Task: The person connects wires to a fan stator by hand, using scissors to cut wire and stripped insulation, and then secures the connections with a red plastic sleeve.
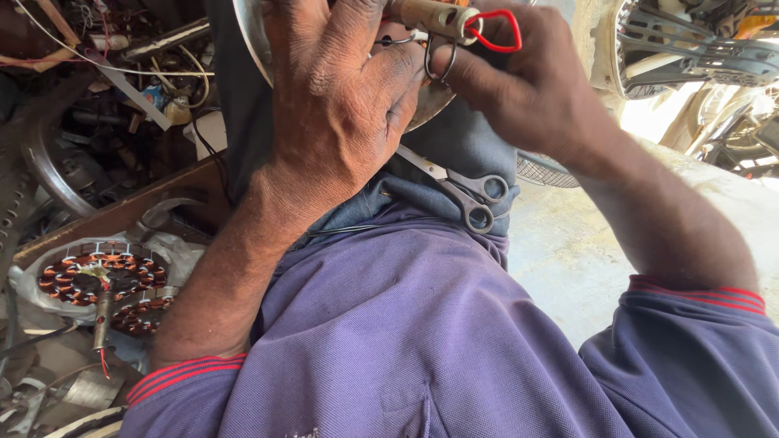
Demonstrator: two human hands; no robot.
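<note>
So here's how I've got things set up. The round metal housing (426, 101) sits up against my knee, tipped on edge toward me, so the middle of it faces me and I can get at the wiring without bending over. My left hand (337, 105) is spread flat over the front of it, fingers together and pressed down on the metal. That's basically a clamp, it keeps the thing from rolling off my leg.

My right hand (519, 89) comes in from the other side. The fingers are curled and pinched around the brass-coloured shaft end (434, 18) where the red wire loop (495, 31) sticks out. A thin black wire (438, 61) loops down just under it, between my two hands. I can't tell exactly which fingertips are doing the gripping, since the hand covers them.

The scissors (466, 191) lie on my lap, just below the housing, handles pointing out to the right. I park them there so they're within reach and don't get lost in the junk.

Off to my left, down on the bench, a wound stator (93, 276) with its copper coils rests on a bit of plastic sheet, with a small tool lying across it. It's well apart from my hands. Behind that is a heap of loose wires and metal parts (105, 89).
</note>
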